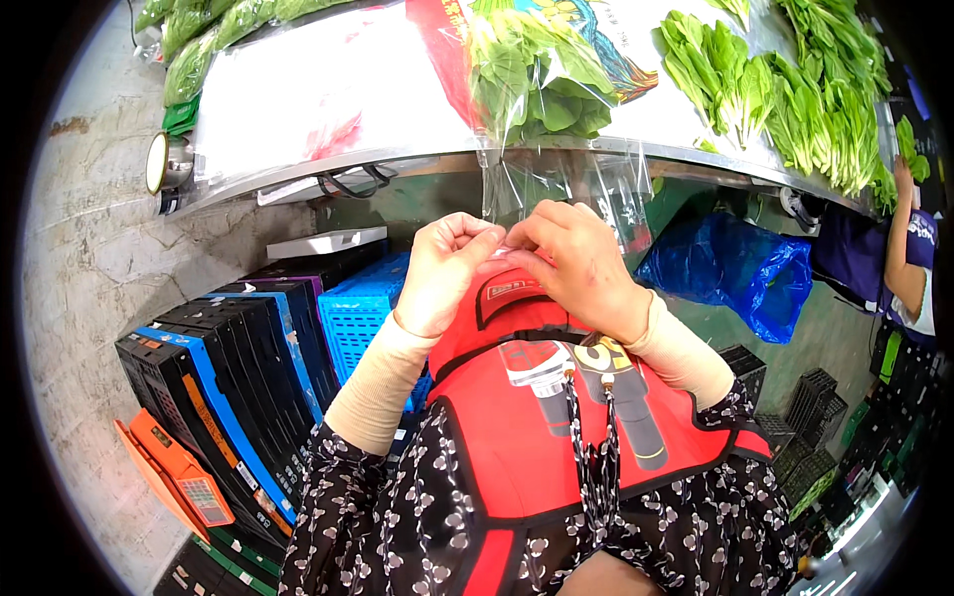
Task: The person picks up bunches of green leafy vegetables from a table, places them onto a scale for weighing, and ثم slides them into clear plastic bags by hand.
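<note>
A clear plastic bag holding leafy greens lies on the table, with its loose end hanging over the near edge. At that end my left hand is closed, thumb and fingertips pinched together. My right hand is closed right beside it, its fingertips meeting those of the left. A small whitish bit shows between the fingertips, apparently the bag's edge. Part of the hanging plastic is hidden behind my right hand.
Bunches of greens lie on the white table at right; bagged greens sit far left. Below stand stacked black crates, a blue crate, an orange scale and a blue bag. Another person's arm reaches in at right.
</note>
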The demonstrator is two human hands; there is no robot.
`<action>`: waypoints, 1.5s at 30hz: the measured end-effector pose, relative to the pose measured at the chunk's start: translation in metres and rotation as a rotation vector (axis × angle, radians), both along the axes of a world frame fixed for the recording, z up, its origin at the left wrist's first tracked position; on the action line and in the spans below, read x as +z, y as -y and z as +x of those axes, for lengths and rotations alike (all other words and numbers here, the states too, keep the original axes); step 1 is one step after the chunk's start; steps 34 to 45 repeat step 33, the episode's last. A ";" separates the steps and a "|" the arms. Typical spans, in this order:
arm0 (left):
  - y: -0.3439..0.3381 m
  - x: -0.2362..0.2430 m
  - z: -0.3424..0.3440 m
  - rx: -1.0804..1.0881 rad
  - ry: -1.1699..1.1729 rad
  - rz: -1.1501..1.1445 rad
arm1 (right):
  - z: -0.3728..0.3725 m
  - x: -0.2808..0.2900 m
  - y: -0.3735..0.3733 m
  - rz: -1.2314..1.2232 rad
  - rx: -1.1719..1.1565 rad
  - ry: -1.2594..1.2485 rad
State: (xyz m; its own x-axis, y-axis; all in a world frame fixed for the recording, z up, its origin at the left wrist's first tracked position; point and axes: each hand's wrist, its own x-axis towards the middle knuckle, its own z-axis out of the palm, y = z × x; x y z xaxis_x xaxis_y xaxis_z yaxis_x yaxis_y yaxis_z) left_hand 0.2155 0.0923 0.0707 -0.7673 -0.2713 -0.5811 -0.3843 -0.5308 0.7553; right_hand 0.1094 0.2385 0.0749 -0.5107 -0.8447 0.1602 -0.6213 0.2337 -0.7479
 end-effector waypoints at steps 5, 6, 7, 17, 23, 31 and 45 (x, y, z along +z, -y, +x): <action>0.001 -0.007 0.003 -0.021 -0.019 -0.075 | 0.004 -0.002 0.000 0.021 0.033 -0.102; 0.002 -0.008 0.002 -0.043 -0.026 -0.107 | 0.004 -0.002 0.000 0.047 0.069 -0.150; 0.001 -0.005 0.000 -0.046 -0.030 -0.107 | 0.004 -0.002 -0.001 0.073 0.105 -0.199; 0.043 -0.010 0.010 -0.259 0.001 0.092 | 0.016 -0.121 -0.266 1.349 0.337 -0.121; 0.052 -0.035 -0.037 -0.299 -0.514 -1.479 | -0.048 -0.085 -0.148 0.399 -0.364 -0.219; 0.058 -0.053 -0.063 -0.423 -0.758 -1.710 | -0.087 -0.088 -0.082 -0.066 -0.475 0.000; 0.061 -0.055 -0.061 -0.435 -0.764 -1.692 | -0.090 -0.090 -0.080 -0.119 -0.402 -0.099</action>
